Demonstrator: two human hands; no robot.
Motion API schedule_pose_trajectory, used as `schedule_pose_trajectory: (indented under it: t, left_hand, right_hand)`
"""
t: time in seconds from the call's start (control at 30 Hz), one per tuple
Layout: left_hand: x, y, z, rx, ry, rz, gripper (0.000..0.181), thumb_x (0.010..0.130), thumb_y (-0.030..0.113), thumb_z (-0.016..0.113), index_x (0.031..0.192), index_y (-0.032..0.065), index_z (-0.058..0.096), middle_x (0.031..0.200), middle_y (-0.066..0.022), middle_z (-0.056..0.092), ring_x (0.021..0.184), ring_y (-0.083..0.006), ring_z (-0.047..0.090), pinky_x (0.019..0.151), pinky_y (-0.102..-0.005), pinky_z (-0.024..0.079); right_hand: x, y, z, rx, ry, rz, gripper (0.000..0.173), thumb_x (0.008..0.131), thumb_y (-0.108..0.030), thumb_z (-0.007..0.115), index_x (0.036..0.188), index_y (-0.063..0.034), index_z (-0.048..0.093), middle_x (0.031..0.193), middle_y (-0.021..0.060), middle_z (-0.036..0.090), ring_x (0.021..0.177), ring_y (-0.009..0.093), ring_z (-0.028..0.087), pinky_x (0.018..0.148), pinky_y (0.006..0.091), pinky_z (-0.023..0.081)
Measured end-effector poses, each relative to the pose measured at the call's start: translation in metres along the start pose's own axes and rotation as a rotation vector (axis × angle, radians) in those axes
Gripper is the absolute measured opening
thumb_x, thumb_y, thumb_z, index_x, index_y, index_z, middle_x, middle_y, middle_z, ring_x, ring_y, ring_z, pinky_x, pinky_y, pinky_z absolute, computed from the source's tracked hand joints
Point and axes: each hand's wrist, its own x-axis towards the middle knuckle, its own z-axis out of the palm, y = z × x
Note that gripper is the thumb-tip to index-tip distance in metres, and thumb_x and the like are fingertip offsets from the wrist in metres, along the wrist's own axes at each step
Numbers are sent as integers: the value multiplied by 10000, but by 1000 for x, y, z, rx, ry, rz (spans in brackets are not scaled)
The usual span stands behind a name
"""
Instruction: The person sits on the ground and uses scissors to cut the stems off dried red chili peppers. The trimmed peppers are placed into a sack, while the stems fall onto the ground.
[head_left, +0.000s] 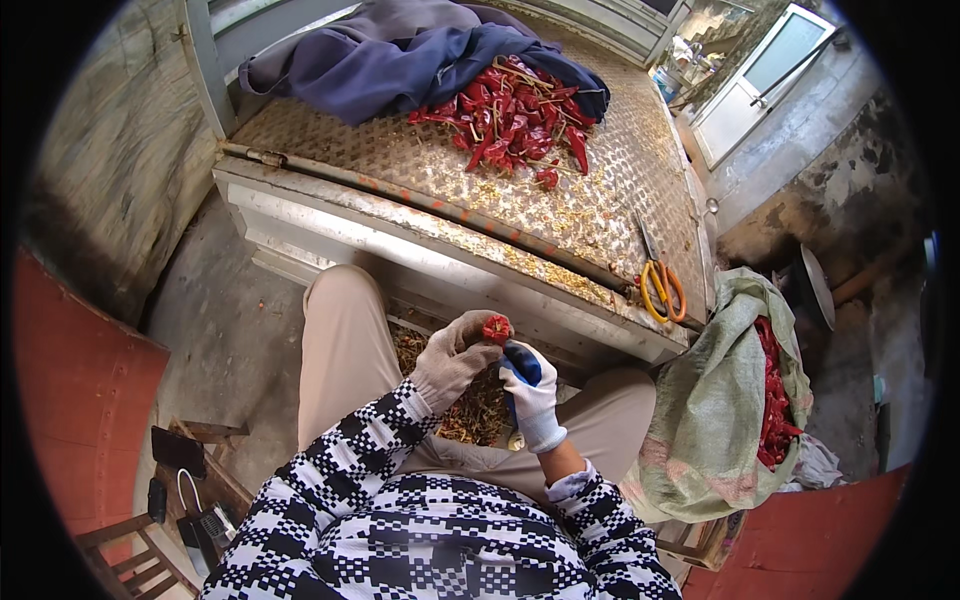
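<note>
My left hand, in a beige knit glove, pinches a dried red chili pepper between thumb and fingers. Its open-looking end faces up toward me. My right hand wears a white glove with blue coating. Its fingers are curled right beside the pepper; whether they grip something is hidden. Between my knees, below both hands, lies a mass of dry stems and pepper scraps. Ahead, a pile of dried red chilies rests on a patterned metal truck bed, partly under a dark blue cloth.
Scissors with orange-yellow handles lie at the bed's right front corner, near scattered pale seeds. A green woven sack of red chilies stands at my right. On my left, a wooden stool carries a dark phone-like device.
</note>
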Motion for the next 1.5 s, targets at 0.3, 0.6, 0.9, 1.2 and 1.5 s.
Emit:
schedule_pose_trajectory:
  t: [0.3, 0.6, 0.9, 1.2, 1.5]
  left_hand:
    - [3, 1, 5, -2, 2, -2, 255, 874, -49, 591, 1119, 11, 553, 1085, -67, 645, 1032, -134, 593, 955, -276, 467]
    - [7, -15, -7, -157, 80, -35, 282, 827, -25, 494, 1098, 12, 564, 875, -55, 619, 720, -127, 603, 638, -242, 501]
    - [-2, -1, -14, -156, 10, -96, 363, 796, -10, 469, 1146, 15, 561, 962, -44, 601, 769, -103, 577, 642, -234, 492]
    - [6, 8, -9, -123, -69, -245, 376, 872, 84, 634, 1230, 40, 531, 1002, -13, 558, 831, -69, 551, 678, -218, 497]
    - [4, 4, -14, -87, -24, -86, 323, 850, -27, 527, 1162, 35, 580, 1061, -36, 619, 815, -73, 554, 698, -225, 496]
  right_hand:
    - [17, -61, -22, -696, -240, -171, 316, 794, -149, 694, 1071, -5, 644, 924, 159, 653, 845, 293, 632, 793, 357, 501]
    - [107, -118, -182, -1637, 206, -28, 541, 779, -320, 720, 1224, -53, 569, 1052, 197, 656, 988, 355, 630, 873, 427, 499]
    - [122, -126, -191, -1593, 80, 395, 614, 721, -313, 763, 1227, -57, 531, 1111, 199, 667, 1035, 362, 640, 878, 416, 505]
    - [105, -78, -264, -679, 152, 362, 401, 703, -42, 701, 1093, 3, 621, 856, 95, 679, 787, 163, 653, 694, 290, 525]
    - [-20, -127, -94, -189, -289, 407, 776, 785, -554, 722, 1279, 3, 501, 955, 45, 623, 781, 79, 567, 660, 201, 438]
